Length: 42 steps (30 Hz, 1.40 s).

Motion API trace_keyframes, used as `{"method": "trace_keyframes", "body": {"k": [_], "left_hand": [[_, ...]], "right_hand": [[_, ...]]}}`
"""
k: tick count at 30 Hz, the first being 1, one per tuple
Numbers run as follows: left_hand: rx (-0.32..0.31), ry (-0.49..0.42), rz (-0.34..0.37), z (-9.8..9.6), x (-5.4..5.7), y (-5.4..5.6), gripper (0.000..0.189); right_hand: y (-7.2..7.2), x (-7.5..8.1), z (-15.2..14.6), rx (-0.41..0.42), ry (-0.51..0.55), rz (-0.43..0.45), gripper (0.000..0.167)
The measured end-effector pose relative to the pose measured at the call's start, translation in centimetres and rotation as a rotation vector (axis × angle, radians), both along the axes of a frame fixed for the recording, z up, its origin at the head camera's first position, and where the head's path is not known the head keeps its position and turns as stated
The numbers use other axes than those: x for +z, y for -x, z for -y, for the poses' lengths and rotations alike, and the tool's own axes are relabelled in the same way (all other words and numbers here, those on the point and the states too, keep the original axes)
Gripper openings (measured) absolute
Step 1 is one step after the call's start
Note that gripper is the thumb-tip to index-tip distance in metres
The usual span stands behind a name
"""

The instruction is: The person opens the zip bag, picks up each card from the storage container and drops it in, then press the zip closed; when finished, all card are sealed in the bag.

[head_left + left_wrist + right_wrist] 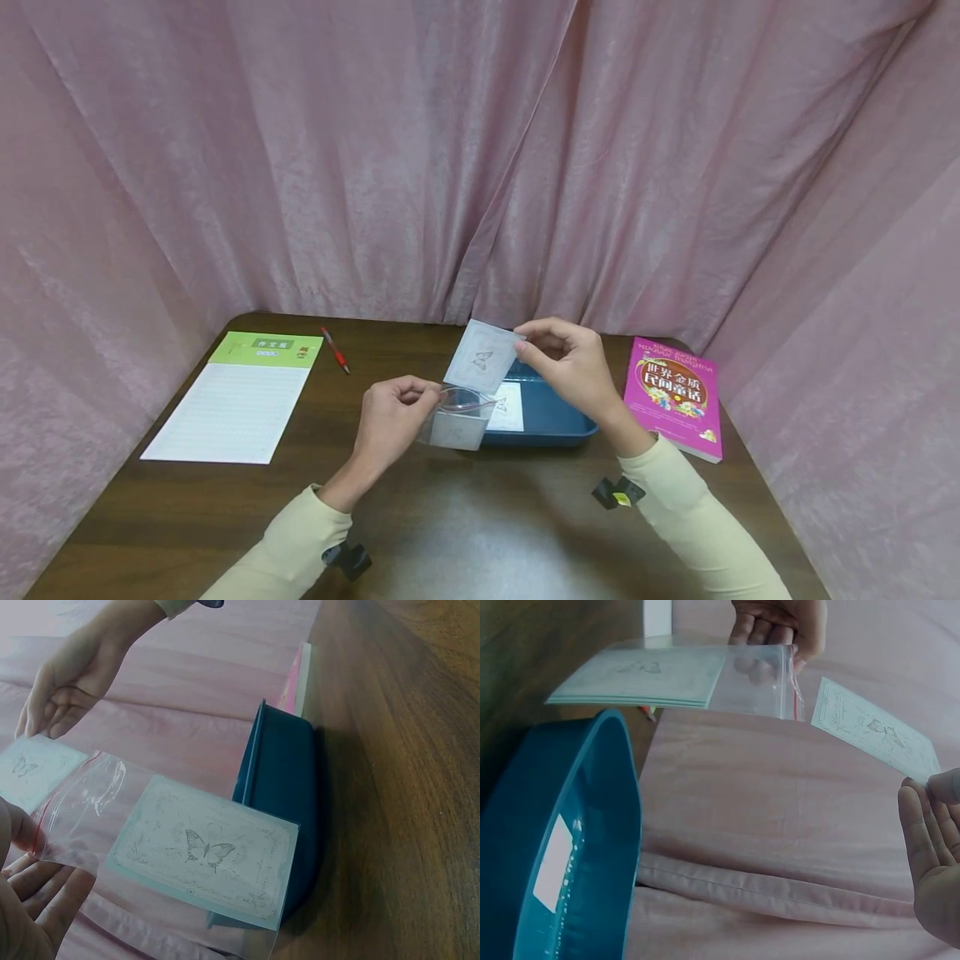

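Cream sleeves (291, 537), clear red-edged bag (720, 682) in left hand (393, 412), pale butterfly-printed card (483, 358) in right hand (572, 358)

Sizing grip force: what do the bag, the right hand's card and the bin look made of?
Bag: thin, glossy plastic film; see-through, bright creases.
Card: likely matte paper or cardstock; fine print, flat though held by one corner.
Bin: probably moulded plastic, satin; even teal colour, smooth wall, rounded corners.

Between notepad (228, 404) and book (671, 400) sits a tray (555, 417), apparently with card (553, 864) inside.
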<state>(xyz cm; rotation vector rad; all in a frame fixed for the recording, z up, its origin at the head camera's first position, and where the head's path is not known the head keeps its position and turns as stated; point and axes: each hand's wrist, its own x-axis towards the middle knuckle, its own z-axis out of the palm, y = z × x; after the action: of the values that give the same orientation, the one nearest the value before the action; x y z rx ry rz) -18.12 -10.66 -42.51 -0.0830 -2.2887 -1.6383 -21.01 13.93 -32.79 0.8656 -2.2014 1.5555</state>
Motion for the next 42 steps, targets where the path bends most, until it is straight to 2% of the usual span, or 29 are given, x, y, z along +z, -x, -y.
{"method": "trace_keyframes", "body": {"k": [6, 13, 19, 26, 30, 38, 42], "left_hand": [[0.007, 0.007, 0.004, 0.0, 0.0, -0.1, 0.010], [0.011, 0.011, 0.008, 0.1, 0.0, -0.1, 0.011], [0.023, 0.027, 0.011, 0.1, 0.1, -0.2, 0.010], [0.049, 0.075, 0.009, -0.1, 0.3, -0.3, 0.011], [0.055, 0.079, 0.002, -0.1, 0.2, -0.3, 0.012], [0.066, 0.072, 0.016, -0.1, 0.3, -0.3, 0.014], [0.068, 0.063, 0.031, 0.0, 0.3, -0.3, 0.013]], "right_hand": [[0.0, -0.7, 0.3, 0.005, 0.010, 0.027, 0.014], [1.9, -3.4, -0.2, 0.008, 0.008, -0.007, 0.014], [1.8, -3.7, 0.0, -0.014, -0.016, -0.031, 0.015], [0.9, -3.4, 0.9, -0.017, -0.075, -0.066, 0.016], [0.9, -3.7, 0.9, -0.015, -0.102, -0.078, 0.015], [1.5, -4.7, 0.6, 0.010, -0.035, -0.148, 0.015], [1.4, -4.9, 0.6, 0.027, -0.044, -0.180, 0.014]]}}
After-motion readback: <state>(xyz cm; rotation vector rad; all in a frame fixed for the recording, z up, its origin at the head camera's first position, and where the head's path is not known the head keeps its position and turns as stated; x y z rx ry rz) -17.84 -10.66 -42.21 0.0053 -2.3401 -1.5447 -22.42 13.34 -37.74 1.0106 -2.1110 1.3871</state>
